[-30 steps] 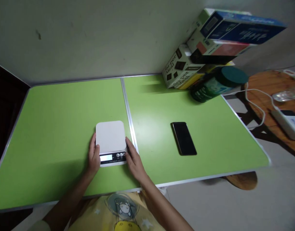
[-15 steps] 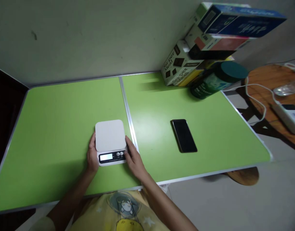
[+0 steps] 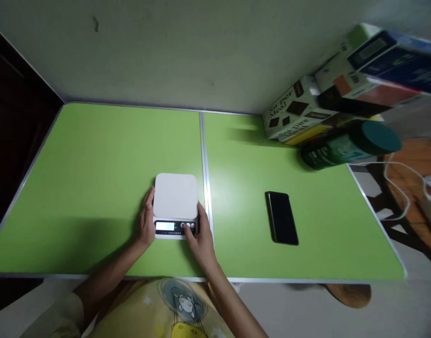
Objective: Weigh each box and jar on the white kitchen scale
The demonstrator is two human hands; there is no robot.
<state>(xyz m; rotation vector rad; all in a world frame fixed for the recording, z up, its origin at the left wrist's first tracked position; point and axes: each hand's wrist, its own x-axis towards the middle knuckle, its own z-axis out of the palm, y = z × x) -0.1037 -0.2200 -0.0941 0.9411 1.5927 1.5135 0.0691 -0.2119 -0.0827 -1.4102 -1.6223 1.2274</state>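
A white digital kitchen scale (image 3: 175,197) lies on the green table, its plate bare and its small display lit. Along its left edge, my left hand (image 3: 148,218) grips the side with the fingers wrapped against it. My right hand (image 3: 202,237) holds the opposite edge, fingers along the side, while the thumb rests on a round button of the control panel beside the display. What the display reads is too small and bright to make out.
A black smartphone (image 3: 282,218) lies right of the scale. Further back stand stacked boxes (image 3: 296,110) and a dark green tub (image 3: 345,145) near the wall. A metal seam (image 3: 205,173) crosses the green table (image 3: 96,155). White cables (image 3: 395,180) hang over a wooden stool at right.
My right thumb has moved left across the panel to another button. The camera view has turned, shifting the scene right. Both hands remain on the scale.
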